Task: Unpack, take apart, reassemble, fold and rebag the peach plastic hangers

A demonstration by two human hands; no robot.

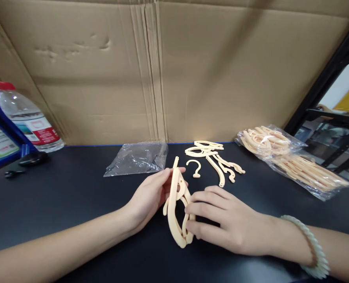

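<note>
Between my hands is a cream plastic folding hanger point(172, 216), its arms folded close together and its hook turned in among them. My left hand point(155, 192) grips the hanger's upper end, with thumb in front and fingers partly hidden behind it. On the other side, the fingers of my right hand point(221, 218) close on the hanger's right edge. Just beyond lies a loose cream hook point(197, 169) on the black table. Several loose cream hanger arms point(217, 169) and flat hanger pieces point(202, 151) lie behind it to the right.
A flat clear plastic bag point(137, 159) lies at the back left. Bagged cream hanger parts point(307, 173) rest at the right. A red-capped bottle point(30, 118), a blue container point(3, 133) and a small black object point(33, 158) stand or lie far left. Cardboard point(215, 70) walls the back.
</note>
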